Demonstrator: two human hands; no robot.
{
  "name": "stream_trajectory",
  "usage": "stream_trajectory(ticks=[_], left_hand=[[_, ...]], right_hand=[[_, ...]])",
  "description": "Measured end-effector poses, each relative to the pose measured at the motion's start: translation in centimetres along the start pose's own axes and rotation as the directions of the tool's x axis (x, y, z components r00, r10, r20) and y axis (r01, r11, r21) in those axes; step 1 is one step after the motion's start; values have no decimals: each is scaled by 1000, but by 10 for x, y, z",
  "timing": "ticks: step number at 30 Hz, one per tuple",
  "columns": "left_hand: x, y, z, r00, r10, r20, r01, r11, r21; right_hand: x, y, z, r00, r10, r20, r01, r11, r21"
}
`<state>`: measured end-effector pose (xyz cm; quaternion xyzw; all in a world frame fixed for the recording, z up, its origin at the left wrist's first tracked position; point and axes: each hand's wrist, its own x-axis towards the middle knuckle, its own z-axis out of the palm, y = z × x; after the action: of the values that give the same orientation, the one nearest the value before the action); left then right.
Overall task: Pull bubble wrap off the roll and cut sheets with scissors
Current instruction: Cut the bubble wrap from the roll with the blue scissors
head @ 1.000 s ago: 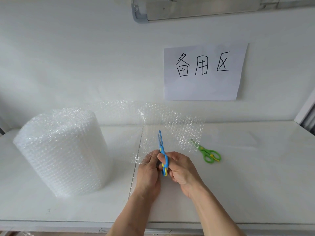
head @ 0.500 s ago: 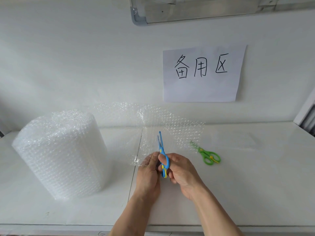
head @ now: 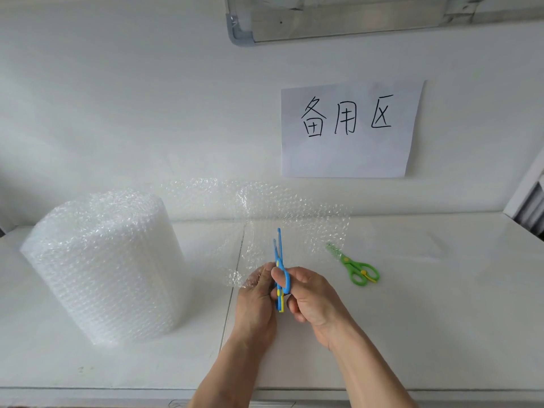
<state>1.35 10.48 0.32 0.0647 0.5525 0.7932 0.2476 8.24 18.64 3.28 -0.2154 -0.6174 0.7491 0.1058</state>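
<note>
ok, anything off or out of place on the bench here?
Mostly fine. One oddity: a second pair, the green scissors, lies idle on the table with its blade tips under the edge of the pulled-out bubble wrap, while the right hand holds the blue scissors. The left hand pinches the wrap's corner. The roll stands upright.

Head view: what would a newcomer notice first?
The big bubble wrap roll standing at the table's left, its loose sheet trailing right. At centre the left hand pinches the sheet's edge while the right hand holds blue scissors. Green scissors lie further right, below a handwritten paper sign.
</note>
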Motion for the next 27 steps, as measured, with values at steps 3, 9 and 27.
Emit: stream_trajectory(ticks=[3,9,27], left_hand=[[-1,1,3,999,18,-31,-18,1000,7],[-3,2,3,999,39,15,-39,999,-1],[5,-5,2,999,48,12,-47,997,-54]], right_hand=[[2,-3,2,1000,-4,-27,5,1000,22],[3,-3,5,998,-23,-53,26,997,71],[8,-15,2,997,-52,-60,56,997,59]])
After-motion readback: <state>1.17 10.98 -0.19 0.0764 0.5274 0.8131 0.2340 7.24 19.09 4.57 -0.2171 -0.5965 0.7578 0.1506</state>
